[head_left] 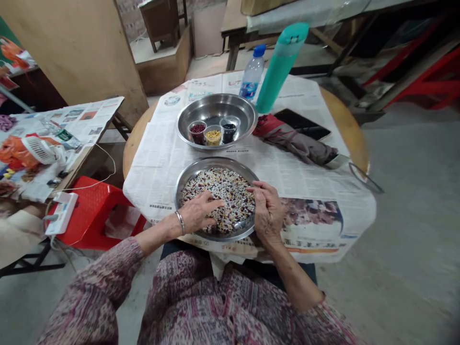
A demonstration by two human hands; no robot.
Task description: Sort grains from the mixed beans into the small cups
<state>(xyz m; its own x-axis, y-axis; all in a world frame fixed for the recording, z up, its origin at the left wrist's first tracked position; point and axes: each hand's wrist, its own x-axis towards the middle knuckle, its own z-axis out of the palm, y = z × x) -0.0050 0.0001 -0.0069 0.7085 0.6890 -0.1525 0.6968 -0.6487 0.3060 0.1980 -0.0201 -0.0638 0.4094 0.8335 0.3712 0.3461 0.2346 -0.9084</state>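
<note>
A shallow steel basin (181, 175) holds a mix of white grains with dark red, yellow and black beans (223, 187). My left hand (197, 212), with a bracelet at the wrist, reaches over its near left side. The fingers are apart and their tips are at the grain surface. At the right rim, my right hand (268, 211) is closed, its thumb and fingers drawn together just inside the edge. Whatever may be between those fingertips is too small to make out. Behind stands a larger steel basin (187, 112) with cups of red beans (197, 134), yellow grains (213, 137) and black beans (229, 132).
Newspaper (151, 158) covers the round table. Toward the back stand a water bottle (252, 72) and a green bottle (282, 67). A folded umbrella (298, 139) and a dark phone-like slab (302, 123) lie right. A red stool (93, 211) with a power strip (62, 213) is left.
</note>
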